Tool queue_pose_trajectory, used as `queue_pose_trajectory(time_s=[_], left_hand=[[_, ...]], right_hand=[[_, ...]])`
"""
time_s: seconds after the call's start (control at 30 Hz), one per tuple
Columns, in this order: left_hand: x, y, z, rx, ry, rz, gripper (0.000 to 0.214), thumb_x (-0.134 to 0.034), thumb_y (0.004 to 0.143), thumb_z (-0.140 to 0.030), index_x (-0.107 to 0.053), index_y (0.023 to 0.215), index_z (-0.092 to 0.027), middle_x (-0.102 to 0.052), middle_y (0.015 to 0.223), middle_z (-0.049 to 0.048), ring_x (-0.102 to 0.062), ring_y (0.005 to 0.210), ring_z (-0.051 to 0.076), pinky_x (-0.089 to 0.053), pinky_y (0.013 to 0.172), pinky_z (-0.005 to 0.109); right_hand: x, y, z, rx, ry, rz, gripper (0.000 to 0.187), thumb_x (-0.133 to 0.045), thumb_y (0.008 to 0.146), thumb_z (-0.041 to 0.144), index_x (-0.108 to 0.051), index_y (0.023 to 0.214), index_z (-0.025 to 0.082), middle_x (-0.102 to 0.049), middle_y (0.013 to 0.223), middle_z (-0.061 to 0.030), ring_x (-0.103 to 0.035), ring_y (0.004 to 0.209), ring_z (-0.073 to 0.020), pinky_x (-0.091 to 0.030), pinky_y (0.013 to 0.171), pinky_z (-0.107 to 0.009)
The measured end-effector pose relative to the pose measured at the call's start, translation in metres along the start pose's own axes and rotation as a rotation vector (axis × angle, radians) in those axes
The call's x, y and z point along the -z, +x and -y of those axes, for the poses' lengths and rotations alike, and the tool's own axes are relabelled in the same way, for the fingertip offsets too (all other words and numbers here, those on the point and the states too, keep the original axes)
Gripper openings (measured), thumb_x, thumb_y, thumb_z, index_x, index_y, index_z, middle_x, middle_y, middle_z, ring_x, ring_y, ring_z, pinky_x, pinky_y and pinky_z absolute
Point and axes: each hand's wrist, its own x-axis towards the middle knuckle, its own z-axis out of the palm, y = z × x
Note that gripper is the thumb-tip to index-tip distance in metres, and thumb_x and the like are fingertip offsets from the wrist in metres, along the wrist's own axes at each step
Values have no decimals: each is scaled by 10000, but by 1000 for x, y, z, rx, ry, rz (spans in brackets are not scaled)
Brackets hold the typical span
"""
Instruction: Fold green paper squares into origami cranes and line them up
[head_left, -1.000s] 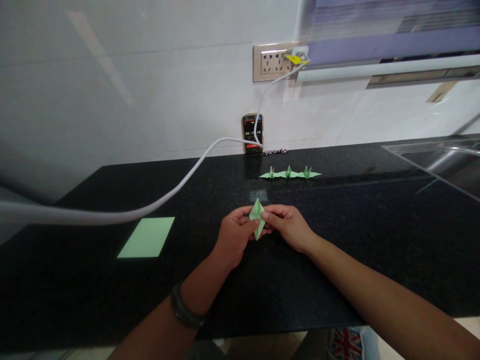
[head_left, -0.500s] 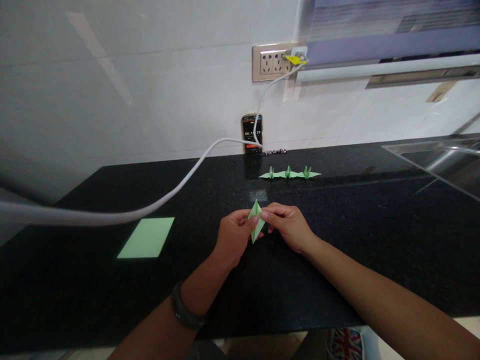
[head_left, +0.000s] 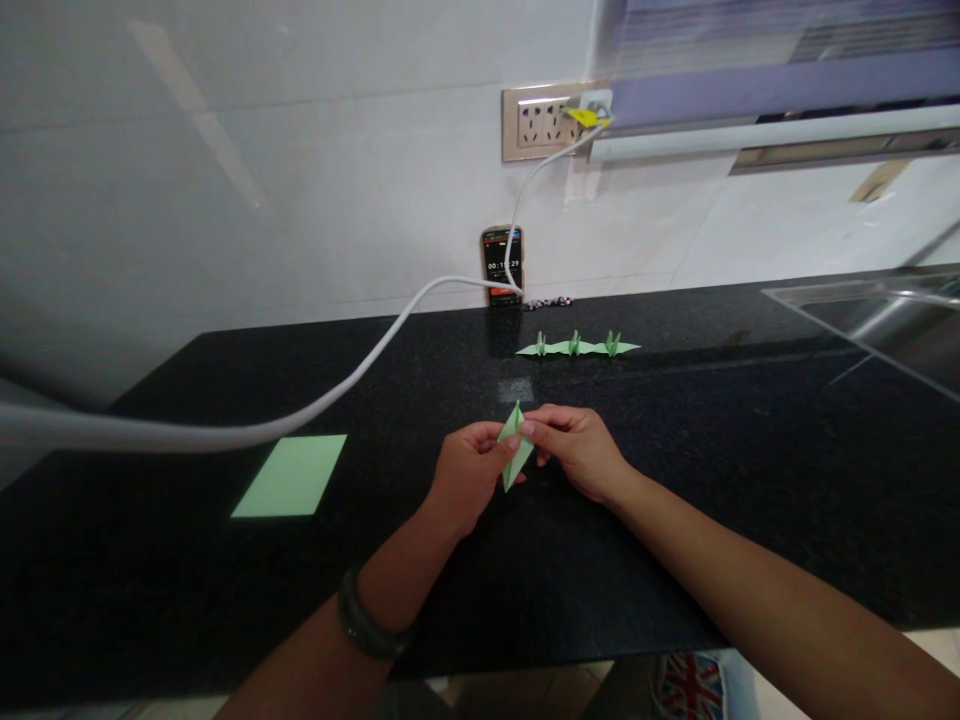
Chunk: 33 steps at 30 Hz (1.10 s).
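Note:
Between my two hands is a piece of folded green paper (head_left: 513, 462), a narrow diamond standing tip up above the counter. My left hand (head_left: 469, 470) is closed on its left side, the thumb lying across the front. On the other side my right hand (head_left: 581, 450) pinches the upper right edge between thumb and fingers. Beyond my hands stand three folded paper cranes (head_left: 574, 346) in a row, their wings touching. To the left lies a flat stack of green paper sheets (head_left: 291, 477); how many sheets it holds I cannot tell.
A phone (head_left: 502, 266) showing a timer leans on the tiled wall, with a white cable (head_left: 375, 352) running from it across the left side. Wall sockets (head_left: 546, 122) are above. A metal sink (head_left: 900, 310) is set into the black counter (head_left: 570, 590) at right.
The folded paper has tilted slightly, its top tip leaning more to the right. Both hands keep their hold in nearly the same place. The whole view has shifted a little.

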Motion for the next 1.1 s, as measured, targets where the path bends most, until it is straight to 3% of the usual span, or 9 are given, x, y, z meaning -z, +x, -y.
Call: queue_pose_trajectory(time_s=[0.73,1.1], left_hand=[[1,1,0,-2,106,44,228,-600,680,-345,-590,757,-131,-592,570,2,-501,432,90,-392,414,203],[0,-2,-2,14,137,110,198,-591,687,-313,-592,740,-121,-583,589,2,-492,435,75,-401,416,193]], right_hand=[[1,-1,3,-5,-5,2,196,-639,668,346,-661,702,154,-558,581,16,-437,432,-50,-338,405,-195],[5,3,-2,-111,140,42,214,-693,619,312,-674,754,147,-607,608,-3,-445,427,-45,-350,392,-181]])
